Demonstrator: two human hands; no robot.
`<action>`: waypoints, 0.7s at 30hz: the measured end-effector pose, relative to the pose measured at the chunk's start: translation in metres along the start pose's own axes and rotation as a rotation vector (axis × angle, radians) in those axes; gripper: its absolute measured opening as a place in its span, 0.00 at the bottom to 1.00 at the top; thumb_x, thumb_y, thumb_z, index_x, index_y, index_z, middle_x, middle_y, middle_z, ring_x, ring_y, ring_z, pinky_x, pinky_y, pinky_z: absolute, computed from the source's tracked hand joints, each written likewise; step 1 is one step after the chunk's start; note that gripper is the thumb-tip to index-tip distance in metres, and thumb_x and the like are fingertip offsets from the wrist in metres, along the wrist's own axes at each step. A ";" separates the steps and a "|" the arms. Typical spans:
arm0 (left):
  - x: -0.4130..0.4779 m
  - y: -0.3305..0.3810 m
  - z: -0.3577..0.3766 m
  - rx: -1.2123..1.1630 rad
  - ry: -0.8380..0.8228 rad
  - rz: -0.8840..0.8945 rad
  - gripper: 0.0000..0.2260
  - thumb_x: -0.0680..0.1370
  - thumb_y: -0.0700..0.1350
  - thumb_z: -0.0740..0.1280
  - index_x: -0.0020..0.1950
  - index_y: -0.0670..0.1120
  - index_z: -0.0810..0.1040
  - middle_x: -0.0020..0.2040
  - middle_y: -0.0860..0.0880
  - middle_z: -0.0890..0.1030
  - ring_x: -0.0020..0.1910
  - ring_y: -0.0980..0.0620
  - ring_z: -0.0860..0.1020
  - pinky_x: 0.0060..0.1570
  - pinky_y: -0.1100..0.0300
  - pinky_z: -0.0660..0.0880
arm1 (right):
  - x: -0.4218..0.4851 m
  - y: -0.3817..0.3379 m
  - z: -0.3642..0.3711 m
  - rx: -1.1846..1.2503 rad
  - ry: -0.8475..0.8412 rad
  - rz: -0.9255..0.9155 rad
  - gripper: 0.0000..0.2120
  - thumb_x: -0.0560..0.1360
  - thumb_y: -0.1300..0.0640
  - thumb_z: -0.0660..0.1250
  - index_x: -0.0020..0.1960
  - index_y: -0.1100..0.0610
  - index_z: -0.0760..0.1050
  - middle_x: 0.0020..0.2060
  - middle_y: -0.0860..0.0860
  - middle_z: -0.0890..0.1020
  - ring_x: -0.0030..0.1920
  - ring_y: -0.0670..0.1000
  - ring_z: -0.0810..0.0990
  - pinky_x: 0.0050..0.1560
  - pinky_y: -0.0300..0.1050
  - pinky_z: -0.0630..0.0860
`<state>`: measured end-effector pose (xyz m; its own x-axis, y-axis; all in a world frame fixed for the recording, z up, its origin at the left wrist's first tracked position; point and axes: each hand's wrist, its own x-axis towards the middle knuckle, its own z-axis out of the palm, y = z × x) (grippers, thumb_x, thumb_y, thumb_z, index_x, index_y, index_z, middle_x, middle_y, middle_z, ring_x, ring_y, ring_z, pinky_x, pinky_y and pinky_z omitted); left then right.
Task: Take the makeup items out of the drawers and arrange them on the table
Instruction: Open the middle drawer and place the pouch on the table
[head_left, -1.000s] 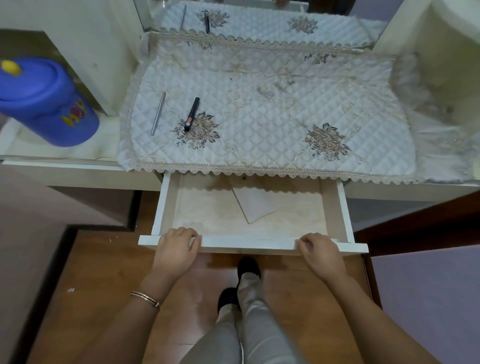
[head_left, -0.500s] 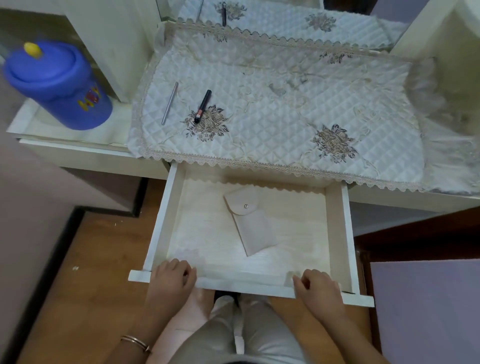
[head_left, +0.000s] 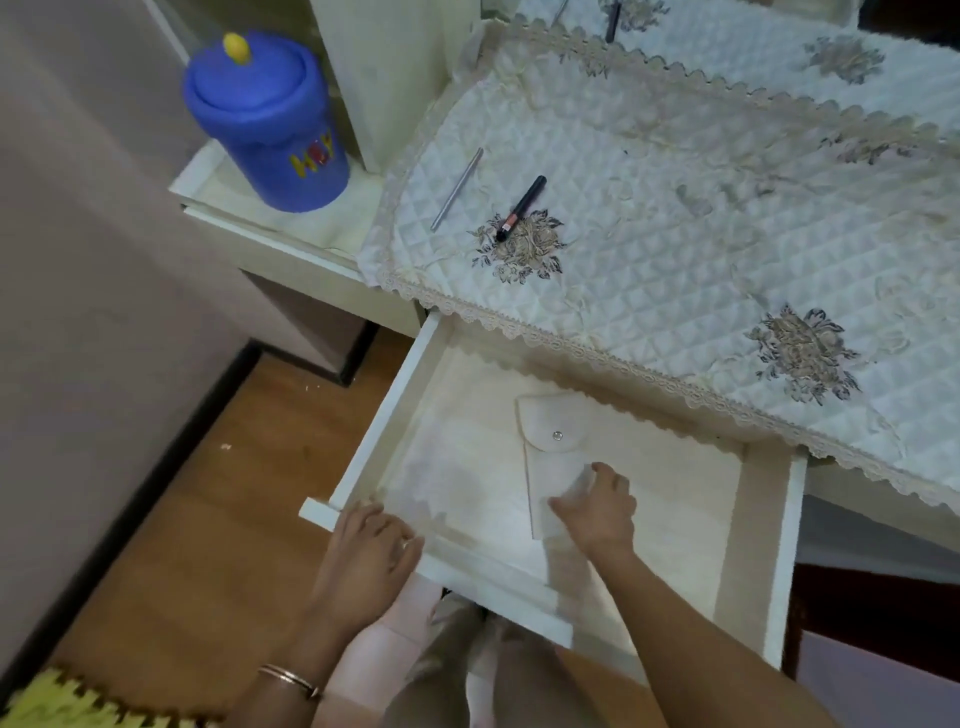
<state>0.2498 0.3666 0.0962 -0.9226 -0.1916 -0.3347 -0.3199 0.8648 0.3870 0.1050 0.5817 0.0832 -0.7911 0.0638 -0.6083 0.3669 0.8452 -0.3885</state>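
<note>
Dressing table (head_left: 291, 249), cream: quilted cloth (head_left: 675, 249) on top, bearing silver stick (head_left: 457, 188) and black pen (head_left: 521, 208), well beyond the hand-held drawer (head_left: 753, 545); blue canister (head_left: 270, 119) on side ledge.

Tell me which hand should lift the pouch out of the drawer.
The right hand. It is already inside the drawer, resting on the lower end of the cream snap pouch. The left hand sits on the drawer's front edge, away from the pouch.
</note>
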 end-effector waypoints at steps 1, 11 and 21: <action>0.001 -0.001 0.001 0.011 0.009 0.001 0.26 0.73 0.61 0.46 0.45 0.50 0.80 0.47 0.54 0.83 0.59 0.50 0.74 0.68 0.51 0.61 | 0.006 -0.006 0.003 -0.009 -0.010 0.012 0.34 0.67 0.52 0.72 0.67 0.58 0.60 0.65 0.58 0.66 0.65 0.61 0.65 0.60 0.57 0.69; -0.008 -0.001 0.006 0.126 0.054 0.040 0.29 0.77 0.64 0.42 0.42 0.52 0.80 0.42 0.57 0.82 0.52 0.51 0.78 0.65 0.57 0.53 | 0.027 -0.005 0.015 0.213 -0.113 0.207 0.28 0.67 0.55 0.74 0.60 0.67 0.68 0.59 0.63 0.76 0.59 0.63 0.75 0.60 0.55 0.74; -0.004 0.014 -0.004 0.135 -0.099 -0.056 0.50 0.57 0.77 0.29 0.59 0.55 0.74 0.62 0.58 0.74 0.71 0.53 0.61 0.72 0.55 0.39 | -0.043 0.004 -0.058 0.315 -0.166 -0.308 0.06 0.73 0.57 0.67 0.43 0.56 0.70 0.38 0.48 0.78 0.39 0.52 0.77 0.36 0.43 0.72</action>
<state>0.2484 0.3773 0.1062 -0.8763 -0.1998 -0.4383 -0.3319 0.9099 0.2488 0.1123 0.6130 0.1475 -0.8071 -0.2720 -0.5240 0.2783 0.6075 -0.7440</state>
